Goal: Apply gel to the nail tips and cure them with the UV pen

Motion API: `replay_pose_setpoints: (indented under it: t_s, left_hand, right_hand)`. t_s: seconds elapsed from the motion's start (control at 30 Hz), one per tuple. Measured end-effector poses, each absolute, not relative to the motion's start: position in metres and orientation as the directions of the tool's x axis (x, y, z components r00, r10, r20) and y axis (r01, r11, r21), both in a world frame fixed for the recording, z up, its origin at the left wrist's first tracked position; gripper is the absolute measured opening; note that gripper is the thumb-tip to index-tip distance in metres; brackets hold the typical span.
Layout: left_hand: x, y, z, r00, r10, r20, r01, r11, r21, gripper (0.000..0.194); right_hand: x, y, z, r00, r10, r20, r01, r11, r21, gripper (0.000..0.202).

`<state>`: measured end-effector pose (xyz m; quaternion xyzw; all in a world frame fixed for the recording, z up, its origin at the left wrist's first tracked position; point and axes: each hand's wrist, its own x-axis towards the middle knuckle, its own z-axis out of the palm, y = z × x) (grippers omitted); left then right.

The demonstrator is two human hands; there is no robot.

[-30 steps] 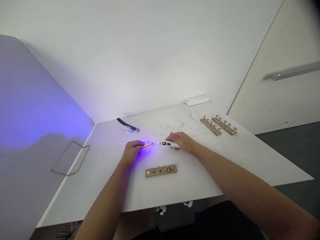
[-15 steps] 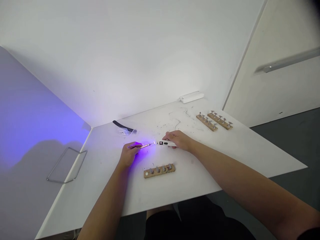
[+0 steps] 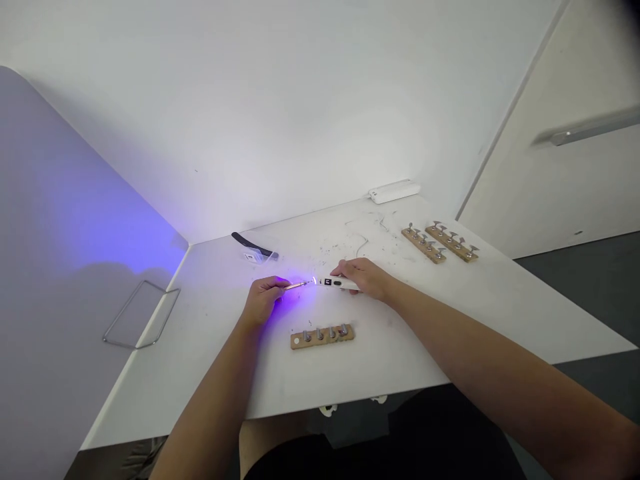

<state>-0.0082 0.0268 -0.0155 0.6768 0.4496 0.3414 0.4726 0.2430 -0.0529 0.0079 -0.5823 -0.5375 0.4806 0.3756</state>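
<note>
My left hand [image 3: 263,298] pinches a slim pen-like tool [image 3: 295,286], its thin tip pointing right. In my right hand [image 3: 364,278] is a white handheld UV lamp [image 3: 345,283] with a small dark display and a button. The lamp's lit end faces the tool's tip, almost meeting it; whether they touch I cannot tell. Violet light falls over the left fingers and the table below. Just in front of the hands lies a wooden strip [image 3: 323,338] bearing several upright metal-looking pegs, with a bare white disc at its left end.
Two more wooden strips with nail-tip-like pieces [image 3: 424,245] [image 3: 451,241] lie at the right. A black curved nail file [image 3: 254,245] and a clear plastic packet [image 3: 257,255] lie back left. A white block [image 3: 394,192] rests by the wall; a wire frame [image 3: 141,313] overlaps the left edge.
My view has shifted slightly, so the table's things appear a little further right and higher. Both hands keep their grips, with the lamp still lit facing the tool's tip.
</note>
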Motion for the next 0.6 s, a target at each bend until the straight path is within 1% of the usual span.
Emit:
replay_pose_setpoints:
  t_s: [0.13, 0.4, 0.6]
  left_hand:
    - [-0.0086, 0.0276, -0.0152, 0.366, 0.929, 0.045, 0.262, -0.15, 0.953, 0.019]
    - [-0.0102, 0.0265, -0.0141, 0.391, 0.919, 0.038, 0.257, -0.149, 0.955, 0.019]
    - [-0.0105, 0.0282, -0.0178, 0.39, 0.918, 0.063, 0.181, -0.144, 0.973, 0.016]
  right_hand:
    - [0.2439, -0.0533, 0.0089, -0.075, 0.983, -0.165, 0.26, -0.14, -0.955, 0.059]
    - [0.2446, -0.0509, 0.0034, -0.075, 0.985, -0.154, 0.269, -0.129, -0.955, 0.06]
    - [0.2448, -0.0507, 0.0013, -0.072, 0.987, -0.141, 0.257, -0.118, -0.959, 0.06]
